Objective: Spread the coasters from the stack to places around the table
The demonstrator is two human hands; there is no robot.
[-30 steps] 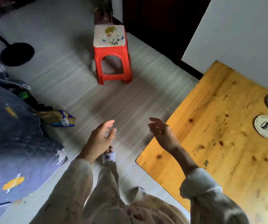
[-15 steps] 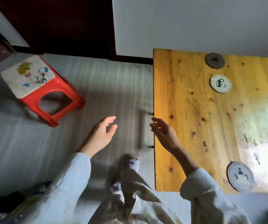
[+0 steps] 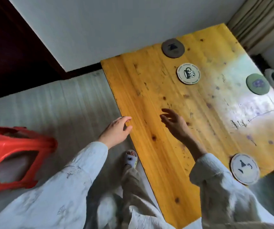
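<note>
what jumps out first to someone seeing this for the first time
The yellow wooden table fills the right half, with four round coasters spread on it: a dark one at the far edge, a mug-print one just nearer, a green one at the right, a white one at the near corner. Both empty hands, left and right, hover open above its left side, and a red stool stands on the floor at left.

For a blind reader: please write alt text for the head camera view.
Two empty open hands, left and right, reach over a yellow wooden table where four round coasters lie spread apart. A red stool stands on the floor to the left.
</note>
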